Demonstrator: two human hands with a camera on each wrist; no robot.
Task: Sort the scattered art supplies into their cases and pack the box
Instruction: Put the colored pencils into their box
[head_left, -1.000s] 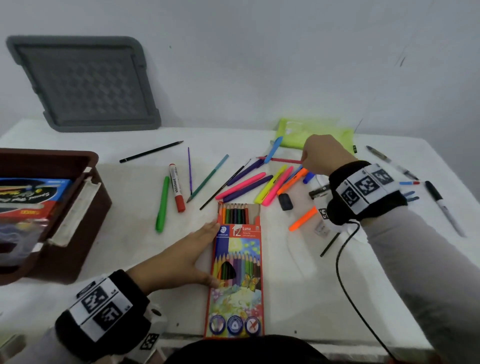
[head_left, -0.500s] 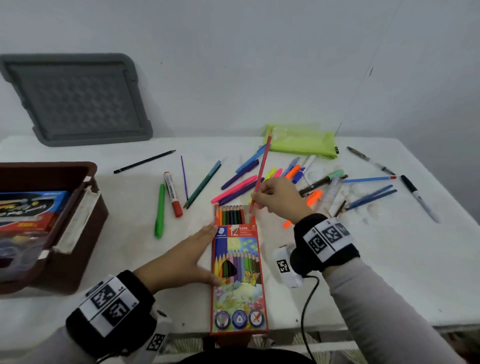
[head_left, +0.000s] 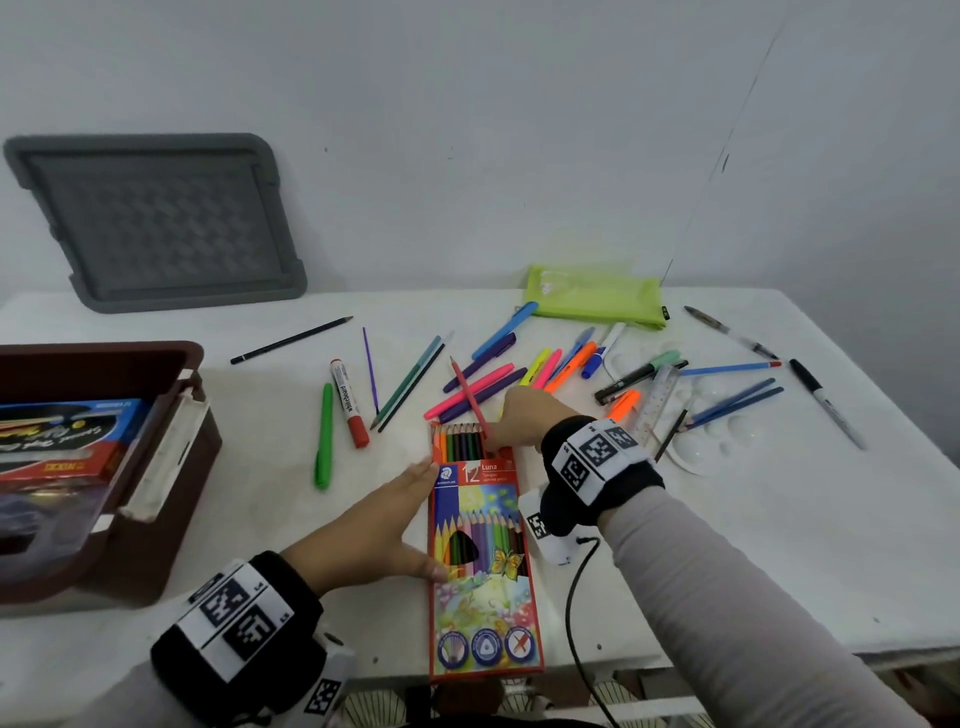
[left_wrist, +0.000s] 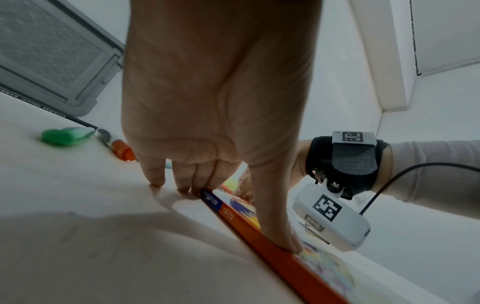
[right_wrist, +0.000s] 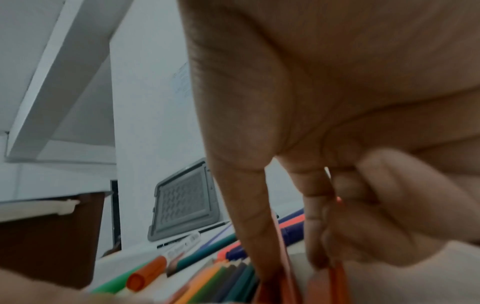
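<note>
1. Here, we note the right hand (head_left: 521, 415) pinching a red pencil (head_left: 469, 396) near its lower end, thumb and fingers (right_wrist: 318, 224) closed on the shaft at the open mouth of the pencil case (head_left: 480, 551).
2. We see the red pencil tilted, its point aimed up and to the left, its lower end entering the case at the right side of the row of pencils already seated there.
3. We record the left hand (head_left: 376, 525) flat, fingers straight and together against the left edge of the case, thumb (left_wrist: 279, 216) pressed on the printed front.
4. We locate the pencil case flat on the white table (head_left: 727, 545), at the near edge, long axis running away from the person.
5. We find loose pens and markers scattered beyond the case: a green pen (head_left: 323, 436), a red whiteboard marker (head_left: 349, 402), a black pencil (head_left: 291, 340), pink and purple pens (head_left: 475, 389).
6. We note a green pouch (head_left: 597, 296) at the far edge, a clear ruler (head_left: 657, 402) to the right, and a black marker (head_left: 826, 402) further right.
7. We see a brown box (head_left: 171, 467) at the left holding packs, and a grey lid (head_left: 156, 223) leaning on the wall.
</note>
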